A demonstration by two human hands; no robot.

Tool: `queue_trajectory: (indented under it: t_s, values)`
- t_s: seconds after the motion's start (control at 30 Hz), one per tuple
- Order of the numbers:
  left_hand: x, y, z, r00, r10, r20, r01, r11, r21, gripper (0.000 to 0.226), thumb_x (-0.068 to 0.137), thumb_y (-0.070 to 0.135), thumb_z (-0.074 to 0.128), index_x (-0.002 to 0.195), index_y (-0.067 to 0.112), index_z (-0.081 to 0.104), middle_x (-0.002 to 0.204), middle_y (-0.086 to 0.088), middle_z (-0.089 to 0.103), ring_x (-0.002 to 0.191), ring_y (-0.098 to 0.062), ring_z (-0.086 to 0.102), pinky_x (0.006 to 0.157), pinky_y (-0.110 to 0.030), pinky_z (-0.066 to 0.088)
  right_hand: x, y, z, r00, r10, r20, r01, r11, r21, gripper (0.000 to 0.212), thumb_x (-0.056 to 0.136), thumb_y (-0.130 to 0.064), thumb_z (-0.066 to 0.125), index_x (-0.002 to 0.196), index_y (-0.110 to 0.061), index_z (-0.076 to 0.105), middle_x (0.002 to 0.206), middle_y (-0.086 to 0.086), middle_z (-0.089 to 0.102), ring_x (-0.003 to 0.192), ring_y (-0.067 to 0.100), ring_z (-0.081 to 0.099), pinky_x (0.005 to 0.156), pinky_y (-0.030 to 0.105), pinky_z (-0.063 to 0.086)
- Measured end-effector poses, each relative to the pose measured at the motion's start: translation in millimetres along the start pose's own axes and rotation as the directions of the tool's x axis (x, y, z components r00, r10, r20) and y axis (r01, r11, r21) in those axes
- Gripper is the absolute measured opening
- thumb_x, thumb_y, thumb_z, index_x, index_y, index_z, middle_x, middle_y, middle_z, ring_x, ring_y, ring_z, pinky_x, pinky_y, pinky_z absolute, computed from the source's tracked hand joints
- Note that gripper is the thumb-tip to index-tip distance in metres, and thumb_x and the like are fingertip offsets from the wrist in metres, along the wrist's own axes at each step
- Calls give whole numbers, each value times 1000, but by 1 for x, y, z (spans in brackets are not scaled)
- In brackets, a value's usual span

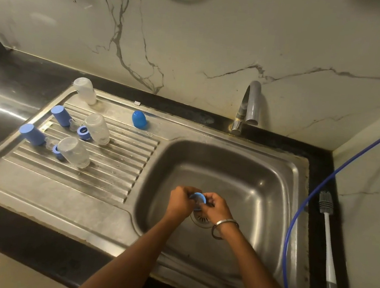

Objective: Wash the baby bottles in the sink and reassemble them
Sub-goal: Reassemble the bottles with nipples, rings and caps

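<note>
There is one view only, from a camera worn on the person's head, so no second view shares any part of the scene. It looks forward and steeply down from above the near edge of the counter. The sink basin (228, 172) sits right of centre, with the ribbed draining board (102, 157) spread across the left half. The marble wall (219, 40) fills the upper third, and the tap (247, 107) stands against it at upper right of centre. Both forearms enter from the bottom edge (the lens is wide, so straight edges bow toward the frame's borders). The hands meet near the middle of the frame, close to the camera.
</note>
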State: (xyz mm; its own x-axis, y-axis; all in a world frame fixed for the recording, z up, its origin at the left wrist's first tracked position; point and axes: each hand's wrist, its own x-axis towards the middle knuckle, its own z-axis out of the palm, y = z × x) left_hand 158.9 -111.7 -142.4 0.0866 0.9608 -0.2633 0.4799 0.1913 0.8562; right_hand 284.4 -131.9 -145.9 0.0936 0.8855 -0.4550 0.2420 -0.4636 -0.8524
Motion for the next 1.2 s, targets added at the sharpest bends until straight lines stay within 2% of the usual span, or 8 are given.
queue_trajectory:
  t_s: [0.1, 0.17, 0.33, 0.43, 0.57, 0.87, 1.07, 1.2]
  values:
    - [-1, -1, 0, 999, 35, 8, -35, 999, 31, 21, 78, -5, 64, 89, 6, 77, 72, 4, 64, 55, 23, 53, 54, 0, 42, 1, 0, -1, 999, 49, 20, -50, 998, 29, 25, 83, 0, 69, 104, -7, 59, 98, 13, 68, 83, 21, 69, 62, 22, 57]
    - [-2, -2, 1, 998, 54, 14, -55, 997, 49, 22, 77, -5, 65, 87, 9, 78, 72, 5, 65, 56, 23, 52, 56, 1, 42, 3, 1, -1, 997, 79, 8, -78, 997, -19, 27, 79, 1, 70, 101, -9, 59, 94, 11, 68, 78, 20, 69, 63, 25, 58]
    - [-3, -4, 3, 996, 35, 82, -39, 998, 43, 19, 81, 5, 69, 91, 18, 78, 79, 4, 72, 63, 14, 60, 67, -11, 53, 7, 3, 1, 990, 134, -51, -139, 985, -107, 22, 79, -2, 69, 92, -15, 57, 86, 9, 65, 61, 14, 63, 49, 21, 50]
    - [-1, -6, 0, 987, -28, 156, 23, 999, 30, 23, 79, 8, 73, 98, 20, 77, 88, 1, 74, 78, -2, 67, 78, -24, 56, 7, 4, 0, 987, 157, -45, -160, 984, -83, 19, 82, -6, 69, 93, -14, 57, 87, 11, 66, 60, 16, 63, 46, 19, 47]
    - [1, -7, -4, 971, -11, 239, 19, 999, -32, 29, 78, 4, 76, 105, 14, 75, 91, 1, 72, 77, -5, 65, 73, -19, 55, 6, 5, -3, 985, 168, -40, -170, 985, -39, 19, 83, -9, 71, 97, -13, 58, 90, 15, 69, 63, 21, 65, 49, 22, 50]
    - [2, -4, 2, 991, -59, 121, 61, 998, -10, 25, 79, 6, 75, 98, 21, 76, 91, -2, 73, 87, -16, 69, 84, -34, 57, 9, 8, -9, 999, 22, -48, -25, 998, -62, 11, 86, -11, 67, 92, -16, 60, 87, 9, 70, 68, 27, 71, 68, 37, 59]
    - [2, 2, 4, 995, -14, 95, 8, 998, 67, 26, 81, 2, 71, 102, 15, 75, 97, -4, 74, 86, -13, 68, 84, -34, 58, 7, 8, -7, 986, -80, -146, 53, 982, -180, 6, 87, -16, 67, 91, -15, 62, 86, 6, 69, 70, 22, 68, 59, 21, 53]
    - [1, 2, 1, 992, 45, 122, -57, 993, 99, 22, 78, 1, 72, 95, 15, 77, 87, -3, 74, 75, -5, 65, 77, -30, 58, 4, 6, -7, 987, -105, -121, 87, 985, -146, 12, 85, -16, 71, 89, -11, 60, 72, 2, 65, 44, 5, 62, 43, 11, 46]
